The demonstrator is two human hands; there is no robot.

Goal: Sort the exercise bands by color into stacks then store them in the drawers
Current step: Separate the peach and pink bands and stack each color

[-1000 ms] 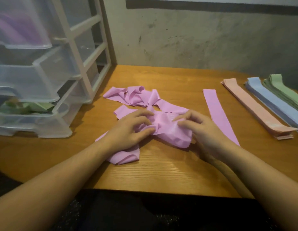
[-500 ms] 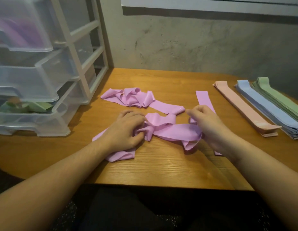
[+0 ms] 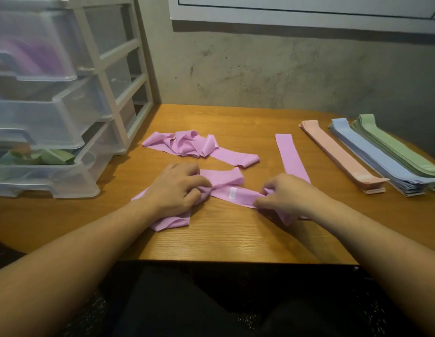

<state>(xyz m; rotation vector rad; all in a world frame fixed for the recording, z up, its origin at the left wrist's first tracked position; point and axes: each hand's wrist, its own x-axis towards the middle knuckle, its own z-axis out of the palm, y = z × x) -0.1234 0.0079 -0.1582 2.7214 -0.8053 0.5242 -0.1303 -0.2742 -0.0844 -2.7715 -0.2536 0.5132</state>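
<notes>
A pink exercise band point(image 3: 233, 194) with a white label lies stretched between my hands near the table's front. My left hand point(image 3: 177, 188) grips its bunched left end, and crumpled pink material spills out beneath that hand. My right hand point(image 3: 287, 197) pinches the band's right end. A tangle of more pink bands point(image 3: 194, 147) lies behind my hands. One flat pink band point(image 3: 290, 154) lies straight to the right. Further right sit sorted stacks: peach point(image 3: 338, 154), blue point(image 3: 372, 156) and green point(image 3: 396, 147).
A clear plastic drawer unit point(image 3: 65, 105) stands on the wooden table point(image 3: 223, 239) at the left, its drawers pulled out. The top drawer point(image 3: 34, 57) shows pink, the bottom drawer point(image 3: 41, 166) holds green bands. A grey wall runs behind the table.
My hands have moved apart, drawing the pink band from a bunched lump into a flatter strip with its label showing. The camera has tilted up slightly.
</notes>
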